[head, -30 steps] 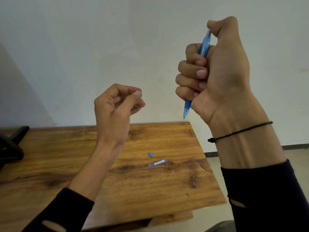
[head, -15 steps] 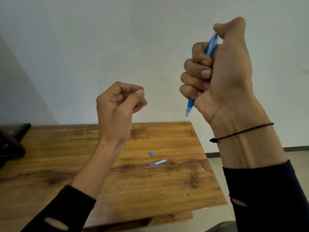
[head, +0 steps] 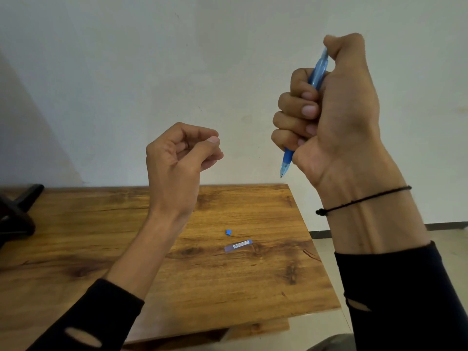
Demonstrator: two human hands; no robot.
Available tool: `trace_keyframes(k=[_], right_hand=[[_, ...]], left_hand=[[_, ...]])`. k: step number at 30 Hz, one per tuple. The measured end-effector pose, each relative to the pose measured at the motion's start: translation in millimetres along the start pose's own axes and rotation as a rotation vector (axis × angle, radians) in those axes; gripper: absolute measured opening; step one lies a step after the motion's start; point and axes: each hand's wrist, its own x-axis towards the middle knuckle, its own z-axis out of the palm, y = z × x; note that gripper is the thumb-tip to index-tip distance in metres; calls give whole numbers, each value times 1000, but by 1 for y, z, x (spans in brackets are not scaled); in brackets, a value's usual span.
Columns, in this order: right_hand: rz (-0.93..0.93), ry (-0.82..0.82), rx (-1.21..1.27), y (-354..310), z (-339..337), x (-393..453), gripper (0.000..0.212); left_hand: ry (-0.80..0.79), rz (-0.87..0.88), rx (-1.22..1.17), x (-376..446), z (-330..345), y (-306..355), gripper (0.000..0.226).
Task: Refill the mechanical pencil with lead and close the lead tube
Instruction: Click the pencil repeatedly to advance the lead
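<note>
Right hand gripped the slim blue plastic mechanical pencil mid-barrel, light and rigid; left hand pinched shut, its contents unclear

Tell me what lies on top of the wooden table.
On the table lie a clear lead tube and its small blue cap, apart. A dark object sits at the left edge. Whether leads remain inside the tube cannot be seen.
</note>
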Motion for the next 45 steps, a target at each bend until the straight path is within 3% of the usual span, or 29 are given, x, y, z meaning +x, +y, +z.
trace_keyframes(k=[45], right_hand=[[59, 46, 105, 2, -2, 4, 55]], left_hand=[[-16, -21, -25, -1, 2, -1, 13]])
